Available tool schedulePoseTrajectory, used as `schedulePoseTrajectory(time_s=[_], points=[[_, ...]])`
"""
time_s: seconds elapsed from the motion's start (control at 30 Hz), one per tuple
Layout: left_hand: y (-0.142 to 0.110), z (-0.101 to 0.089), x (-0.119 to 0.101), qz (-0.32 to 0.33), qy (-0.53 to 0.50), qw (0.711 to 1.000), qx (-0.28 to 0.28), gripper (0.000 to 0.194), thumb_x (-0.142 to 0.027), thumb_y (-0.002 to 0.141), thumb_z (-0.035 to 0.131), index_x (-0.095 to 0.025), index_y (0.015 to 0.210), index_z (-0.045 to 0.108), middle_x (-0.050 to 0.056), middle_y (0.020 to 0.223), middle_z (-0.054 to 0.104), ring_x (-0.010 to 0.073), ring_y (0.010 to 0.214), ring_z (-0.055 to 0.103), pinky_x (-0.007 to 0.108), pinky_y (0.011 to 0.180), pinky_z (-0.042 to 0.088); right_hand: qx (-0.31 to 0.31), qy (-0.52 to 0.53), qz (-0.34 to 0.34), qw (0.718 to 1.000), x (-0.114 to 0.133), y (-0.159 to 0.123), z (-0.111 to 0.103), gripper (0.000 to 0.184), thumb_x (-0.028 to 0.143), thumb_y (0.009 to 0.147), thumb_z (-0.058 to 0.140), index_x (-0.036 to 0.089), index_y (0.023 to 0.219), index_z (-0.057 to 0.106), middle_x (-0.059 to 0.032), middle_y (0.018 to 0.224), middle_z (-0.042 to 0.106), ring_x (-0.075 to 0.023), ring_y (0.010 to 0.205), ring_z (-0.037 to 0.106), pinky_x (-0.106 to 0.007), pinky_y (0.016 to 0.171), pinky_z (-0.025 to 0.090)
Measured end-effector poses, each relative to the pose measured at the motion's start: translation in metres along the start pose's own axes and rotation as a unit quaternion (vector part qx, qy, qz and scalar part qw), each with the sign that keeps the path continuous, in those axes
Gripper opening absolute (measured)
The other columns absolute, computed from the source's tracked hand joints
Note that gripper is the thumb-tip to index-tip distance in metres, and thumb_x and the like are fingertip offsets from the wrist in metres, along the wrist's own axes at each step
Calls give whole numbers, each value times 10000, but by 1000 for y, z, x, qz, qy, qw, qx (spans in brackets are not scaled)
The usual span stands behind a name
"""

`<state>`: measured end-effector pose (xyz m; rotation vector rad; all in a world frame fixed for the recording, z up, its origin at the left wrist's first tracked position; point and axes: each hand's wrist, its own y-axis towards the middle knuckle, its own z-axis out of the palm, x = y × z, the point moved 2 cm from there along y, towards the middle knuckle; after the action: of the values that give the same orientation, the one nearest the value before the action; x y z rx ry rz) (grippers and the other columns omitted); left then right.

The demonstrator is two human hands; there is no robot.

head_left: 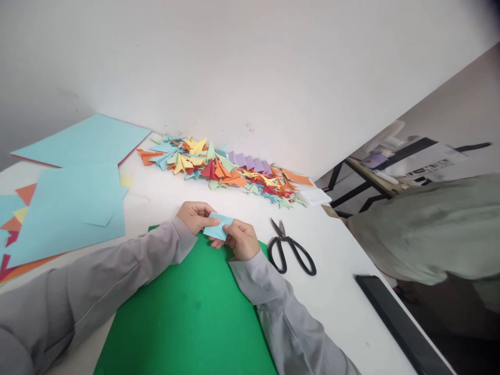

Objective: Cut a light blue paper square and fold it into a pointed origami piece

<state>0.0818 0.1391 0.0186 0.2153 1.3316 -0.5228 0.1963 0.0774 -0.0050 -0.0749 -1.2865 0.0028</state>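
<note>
A small piece of light blue paper (pixel 217 232) is held up between both hands, over the far end of a green sheet (pixel 191 307). My left hand (pixel 195 217) pinches its left side, thumb on top. On the other side, my right hand (pixel 242 238) grips the paper with the thumb pressed on its face and the fingers underneath. Creases on the paper are too small to make out fully. Black-handled scissors (pixel 291 245) lie with blades slightly apart, just right of my right hand.
A long heap of folded paper planes (pixel 226 169) in several colours lies along the wall. Large light blue sheets (pixel 78 208) and coloured scraps cover the left side. A dark flat tray-like object (pixel 398 317) lies at the right table edge; beyond it is a person's sleeve or garment (pixel 429 224).
</note>
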Motion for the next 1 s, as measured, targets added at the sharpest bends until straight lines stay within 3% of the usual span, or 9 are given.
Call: schedulePoseTrajectory(time_s=[0.17,0.43,0.77,1.0], points=[[0,1,0,8,-6,1000,10,274,-167,324,769,-91,507,580,-21,390,558,65,357,476,175,359,355,-22,-25,-16,999,2,-1,2,310,404,715,554,138,557,551,-35,451,619,-130,353,557,-207,312,431],[-1,2,0,20,0,1000,21,264,-165,359,754,-92,542,579,-22,416,566,69,390,491,185,399,382,-12,-34,-19,999,0,-1,2,276,370,702,579,148,544,534,-7,434,602,-109,337,532,-194,322,411],[-2,1,1,27,21,999,14,267,-151,414,711,-96,657,617,-32,472,557,57,387,472,178,381,354,49,-134,-38,989,10,-6,10,353,444,731,527,130,577,569,-9,466,602,-82,372,526,-185,390,417],[8,-9,8,19,-38,999,7,266,-185,462,707,-116,713,656,-43,471,512,47,385,445,178,377,322,59,-108,13,992,8,-6,11,299,437,685,577,140,670,549,-20,549,647,-98,415,573,-182,398,413]])
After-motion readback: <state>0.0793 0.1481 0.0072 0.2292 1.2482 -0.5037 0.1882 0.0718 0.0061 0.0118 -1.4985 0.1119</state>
